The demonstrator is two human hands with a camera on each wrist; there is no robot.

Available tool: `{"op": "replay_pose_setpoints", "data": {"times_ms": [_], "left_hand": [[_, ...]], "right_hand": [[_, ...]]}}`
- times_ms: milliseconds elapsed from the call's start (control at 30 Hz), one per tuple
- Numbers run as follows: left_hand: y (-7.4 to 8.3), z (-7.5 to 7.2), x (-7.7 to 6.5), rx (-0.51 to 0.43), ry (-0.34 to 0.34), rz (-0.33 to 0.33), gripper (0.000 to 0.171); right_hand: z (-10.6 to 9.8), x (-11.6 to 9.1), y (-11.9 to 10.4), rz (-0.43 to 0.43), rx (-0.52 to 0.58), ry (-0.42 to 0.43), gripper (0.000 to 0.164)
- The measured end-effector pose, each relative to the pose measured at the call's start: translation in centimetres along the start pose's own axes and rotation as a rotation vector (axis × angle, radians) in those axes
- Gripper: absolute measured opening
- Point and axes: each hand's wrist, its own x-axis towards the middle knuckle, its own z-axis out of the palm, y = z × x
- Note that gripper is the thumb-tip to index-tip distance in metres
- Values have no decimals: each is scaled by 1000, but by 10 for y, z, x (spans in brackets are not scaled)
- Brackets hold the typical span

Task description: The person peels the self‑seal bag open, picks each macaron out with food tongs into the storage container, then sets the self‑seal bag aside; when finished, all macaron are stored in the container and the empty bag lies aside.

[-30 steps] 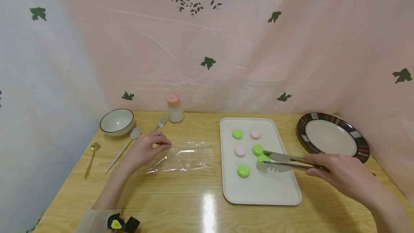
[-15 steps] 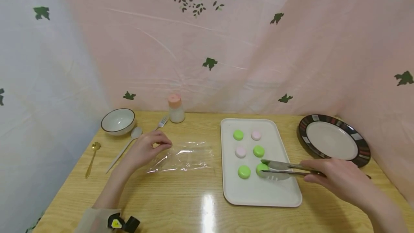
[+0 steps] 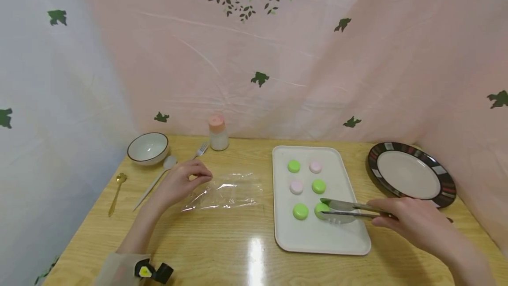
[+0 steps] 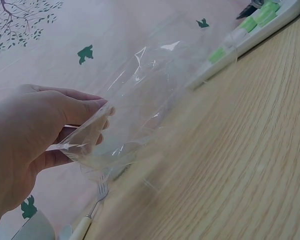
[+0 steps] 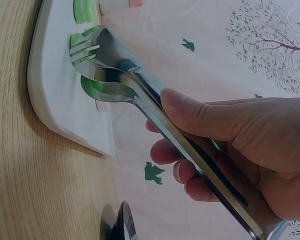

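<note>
My right hand (image 3: pixel 412 220) grips metal tongs (image 5: pixel 162 120) with a slotted, fork-like end. The tongs' ends lie around a green macaron (image 3: pixel 319 210) low over the white tray (image 3: pixel 313 239), in its front row. Beside it is another green macaron (image 3: pixel 300 211); farther back lie two pink macarons, one the nearer pink macaron (image 3: pixel 296 187), and more green ones. At the left, my left hand (image 3: pixel 182 183) pinches the edge of a clear plastic bag (image 4: pixel 140 95) between thumb and fingers. The bag stretches across the table toward the tray and looks flat.
Left of the bag are a white bowl (image 3: pixel 147 149), a gold spoon (image 3: pixel 116 195), a long-handled spoon (image 3: pixel 151 186) and a fork (image 3: pixel 202 149). Behind stands a pink-capped shaker (image 3: pixel 218 135). A dark-rimmed plate (image 3: pixel 409 175) lies right of the tray, and a patterned cloth hangs behind.
The tongs and the green macaron have moved toward the front of the tray, away from the green one behind, level with the front-left one. My left hand has stayed on the bag.
</note>
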Motion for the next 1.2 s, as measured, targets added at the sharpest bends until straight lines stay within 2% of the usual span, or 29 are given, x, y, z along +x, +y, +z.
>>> {"op": "replay_pose_setpoints", "data": {"times_ms": [333,567,767,1000,1200], "left_hand": [[-1,2,0,-3,8,12,5],[1,2,-1,-4,10,13,4],[3,1,0,-9,12,4,4],[4,1,1,-3,41,10,5],[6,2,2,23,103,24,6]], "right_hand": [[-1,-1,0,15,38,-22,29],[-5,-4,-1,8,41,43,30],[-8,-3,5,61,77,82,41],[-2,0,17,118,223,78,42],[16,-3,36,186,366,49,46]]}}
